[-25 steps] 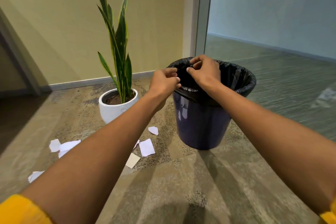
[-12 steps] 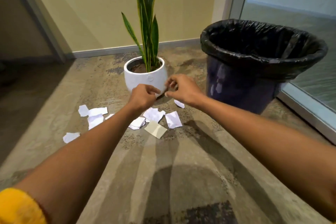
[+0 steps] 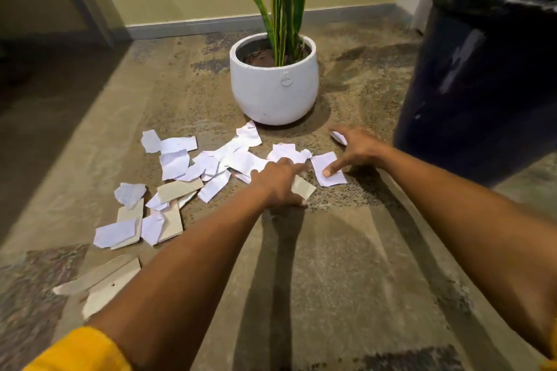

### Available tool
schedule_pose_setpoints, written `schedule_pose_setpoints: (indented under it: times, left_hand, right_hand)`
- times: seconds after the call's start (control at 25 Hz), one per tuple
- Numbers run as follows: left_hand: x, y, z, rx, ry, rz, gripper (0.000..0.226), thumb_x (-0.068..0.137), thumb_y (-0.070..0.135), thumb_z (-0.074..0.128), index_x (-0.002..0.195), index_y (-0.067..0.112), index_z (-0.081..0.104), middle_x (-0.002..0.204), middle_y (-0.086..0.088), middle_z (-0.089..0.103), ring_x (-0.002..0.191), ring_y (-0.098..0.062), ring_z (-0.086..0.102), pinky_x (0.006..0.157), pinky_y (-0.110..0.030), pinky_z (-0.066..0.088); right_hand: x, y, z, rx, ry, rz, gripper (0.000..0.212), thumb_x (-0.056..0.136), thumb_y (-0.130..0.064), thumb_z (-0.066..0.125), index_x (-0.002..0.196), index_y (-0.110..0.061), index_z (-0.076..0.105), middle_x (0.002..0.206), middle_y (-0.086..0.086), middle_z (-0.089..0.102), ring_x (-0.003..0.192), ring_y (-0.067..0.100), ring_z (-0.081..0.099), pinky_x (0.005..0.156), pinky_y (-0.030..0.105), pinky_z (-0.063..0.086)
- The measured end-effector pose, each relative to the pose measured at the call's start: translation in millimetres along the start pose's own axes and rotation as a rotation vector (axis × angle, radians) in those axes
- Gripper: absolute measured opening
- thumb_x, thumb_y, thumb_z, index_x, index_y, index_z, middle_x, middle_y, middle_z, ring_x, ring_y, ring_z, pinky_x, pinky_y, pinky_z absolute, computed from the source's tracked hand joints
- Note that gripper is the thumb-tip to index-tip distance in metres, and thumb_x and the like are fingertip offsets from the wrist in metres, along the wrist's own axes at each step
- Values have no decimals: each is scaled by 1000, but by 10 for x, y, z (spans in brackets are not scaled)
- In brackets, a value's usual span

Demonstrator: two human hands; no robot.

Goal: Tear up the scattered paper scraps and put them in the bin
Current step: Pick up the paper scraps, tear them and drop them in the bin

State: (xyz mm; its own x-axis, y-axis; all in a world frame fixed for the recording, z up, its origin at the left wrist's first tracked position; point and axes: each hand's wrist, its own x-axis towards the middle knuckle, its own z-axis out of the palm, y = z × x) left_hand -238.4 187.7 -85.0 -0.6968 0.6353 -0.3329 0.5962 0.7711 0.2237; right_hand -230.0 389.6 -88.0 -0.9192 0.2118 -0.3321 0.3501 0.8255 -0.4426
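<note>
Your right hand (image 3: 357, 149) spreads wide, thumb pressing a white scrap (image 3: 328, 173); your left hand (image 3: 278, 184) lies relaxed on a beige piece (image 3: 304, 188). Paper scraps (image 3: 180, 159) litter the floor (image 3: 346, 265) leftward; the bin (image 3: 482, 75) stands right.

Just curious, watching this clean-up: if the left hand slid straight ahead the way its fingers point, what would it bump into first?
Most likely the white scrap just beyond the left hand, then probably the plant pot further on; depth is hard to judge.

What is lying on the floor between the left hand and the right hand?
In the head view, one white paper scrap lies between left hand and right hand; a right fingertip presses it.
</note>
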Motion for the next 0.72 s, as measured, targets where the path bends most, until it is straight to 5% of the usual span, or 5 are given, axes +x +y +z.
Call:
schedule_pose_setpoints:
  times: [0.16, 0.28, 0.36, 0.52, 0.72]
  left_hand:
    - [77, -14, 8, -117, 77, -44, 48, 78, 27, 74, 123, 24, 59, 130, -11, 45, 119, -28, 47, 97, -33, 41]
    - [82, -71, -35, -253, 117, -80, 42, 76, 14, 74, 116, 20, 63, 124, -13, 52, 109, -26, 54, 81, -28, 40]
    - [82, -129, -76, -373, 143, -132, 54, 74, 10, 76, 123, 19, 57, 128, -14, 52, 110, -29, 55, 87, -32, 45]
    - [92, -218, -144, -391, 148, -141, 87, 70, 8, 78, 144, 23, 35, 150, -13, 31, 136, -31, 35, 109, -38, 35]
    - [137, -110, -129, -236, -54, -66, 83, 72, 12, 78, 143, 27, 38, 152, -12, 27, 138, -31, 32, 109, -38, 33]
  right_hand:
    - [137, -179, -4, -217, -100, -4, 120, 55, -45, 89, 152, -34, 19, 160, 12, 10, 147, 41, 5, 119, 55, 13]
    - [132, -263, 35, -199, -134, 25, 105, 57, -32, 90, 146, -29, 35, 151, 16, 20, 140, 42, 23, 112, 49, 32]
    - [102, -284, 75, 5, -125, 26, 83, 59, -15, 90, 133, -16, 51, 138, 16, 40, 119, 34, 47, 86, 37, 50]
    - [56, -313, 134, 83, -118, 18, 35, 61, -6, 88, 80, -5, 58, 79, 7, 60, 63, 16, 53, 44, 22, 43]
    - [34, -224, 149, 168, -11, 16, 29, 63, -17, 88, 78, -9, 65, 87, 9, 65, 77, 23, 61, 57, 21, 44]
